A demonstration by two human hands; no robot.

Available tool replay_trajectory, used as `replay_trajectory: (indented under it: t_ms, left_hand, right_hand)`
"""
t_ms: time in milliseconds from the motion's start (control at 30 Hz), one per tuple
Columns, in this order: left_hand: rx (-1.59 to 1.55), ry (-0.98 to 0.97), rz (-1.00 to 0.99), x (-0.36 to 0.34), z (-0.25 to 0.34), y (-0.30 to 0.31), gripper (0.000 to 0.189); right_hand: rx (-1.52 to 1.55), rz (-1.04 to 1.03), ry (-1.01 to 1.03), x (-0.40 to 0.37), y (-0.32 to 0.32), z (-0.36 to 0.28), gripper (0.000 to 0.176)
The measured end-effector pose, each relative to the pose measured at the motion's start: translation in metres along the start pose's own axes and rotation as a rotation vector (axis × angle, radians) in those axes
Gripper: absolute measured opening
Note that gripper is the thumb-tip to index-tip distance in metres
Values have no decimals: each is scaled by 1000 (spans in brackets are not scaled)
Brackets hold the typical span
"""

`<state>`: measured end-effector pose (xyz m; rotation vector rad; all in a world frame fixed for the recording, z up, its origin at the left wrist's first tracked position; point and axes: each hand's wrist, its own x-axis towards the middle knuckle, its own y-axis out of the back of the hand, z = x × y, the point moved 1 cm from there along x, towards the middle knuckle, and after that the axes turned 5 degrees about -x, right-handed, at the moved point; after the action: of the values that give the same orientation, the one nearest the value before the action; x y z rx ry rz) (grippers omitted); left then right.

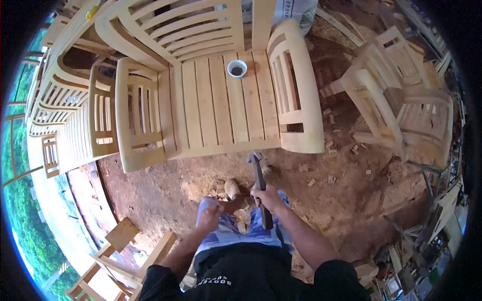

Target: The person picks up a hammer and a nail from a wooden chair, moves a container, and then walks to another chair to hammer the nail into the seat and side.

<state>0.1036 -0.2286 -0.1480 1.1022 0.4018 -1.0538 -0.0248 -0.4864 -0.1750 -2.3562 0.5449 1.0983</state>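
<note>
My right hand [269,198] is wrapped round the handle of a hammer [259,175], held in front of my lap with its head pointing away from me. The handle's dark lower end sticks out below my fist. To the left, over my thigh, my left hand [209,215] is curled closed; whatever it may hold is hidden. Ahead of both hands stands a pale wooden armchair [216,108] with a slatted seat, slatted back and broad curved arms. A small white bowl [237,68] with dark contents, too small to name, rests on its seat near the back.
More slatted wooden benches [75,120] stand at the left. Wooden chairs [401,100] are at the right, and a wooden frame [125,256] lies at lower left. Wood chips [331,178] and sawdust cover the earth floor. Scrap wood [401,266] is heaped at lower right.
</note>
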Motion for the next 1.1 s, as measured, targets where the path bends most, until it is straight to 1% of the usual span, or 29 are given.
replay_trajectory:
  t_ms: [67, 100, 133, 200, 233, 267, 333, 367, 467, 500, 567, 633, 667, 700, 767, 833, 933, 1000, 1100]
  left_hand:
    - [-69, -24, -176, 4, -20, -43, 43]
    - [-34, -46, -262, 0, -27, -61, 43]
    - [-1, -70, -343, 3, -28, -70, 43]
    - [74, -28, -468, 6, -16, -62, 44]
    - [74, -129, -557, 12, -32, -69, 44]
    - [76, -233, -637, 17, -51, -77, 45]
    - [37, -171, -646, 33, -59, -84, 46]
    - [18, -139, -658, 44, -65, -88, 47]
    - [-1, -248, -570, 113, -84, -94, 46]
    - [94, -158, -441, 137, -50, -65, 36]
    - [-104, -432, -74, 189, -45, -39, 22]
    - [-51, -631, 292, 238, -24, -16, 12]
    - [21, -743, 353, 265, -20, -9, 15]
    - [92, -847, 412, 290, -17, -4, 18]
    - [259, -883, 477, 333, -1, 0, 21]
    - [302, -922, 566, 379, 19, -3, 20]
    - [413, -908, 612, 439, 41, -4, 24]
    - [491, -883, 656, 459, 59, 1, 27]
    - [478, -856, 683, 476, 73, 6, 29]
  right_hand:
    - [8, 44, 62, 29, 9, 9, 16]
    - [6, 65, 100, 48, 15, 12, 15]
    - [-19, 122, 142, 65, 21, 8, 15]
    - [-67, 236, 212, 87, 29, 5, 19]
    - [-46, 189, 221, 111, 38, 16, 27]
    - [-16, 194, 242, 133, 47, 28, 28]
    - [46, 210, 295, 162, 56, 22, 29]
    - [43, 191, 367, 174, 61, 15, 30]
    - [92, 208, 461, 215, 68, 13, 30]
    - [91, 207, 515, 227, 71, 13, 29]
    - [94, 219, 546, 246, 76, 18, 28]
    - [65, 238, 610, 255, 80, 20, 26]
    - [81, 235, 600, 257, 79, 19, 26]
    - [96, 232, 583, 256, 78, 19, 26]
    - [132, 202, 588, 257, 80, 23, 26]
    - [95, 199, 585, 259, 84, 22, 25]
    - [111, 178, 571, 256, 85, 19, 24]
    - [119, 169, 568, 254, 85, 19, 24]
    - [111, 158, 568, 253, 87, 20, 26]
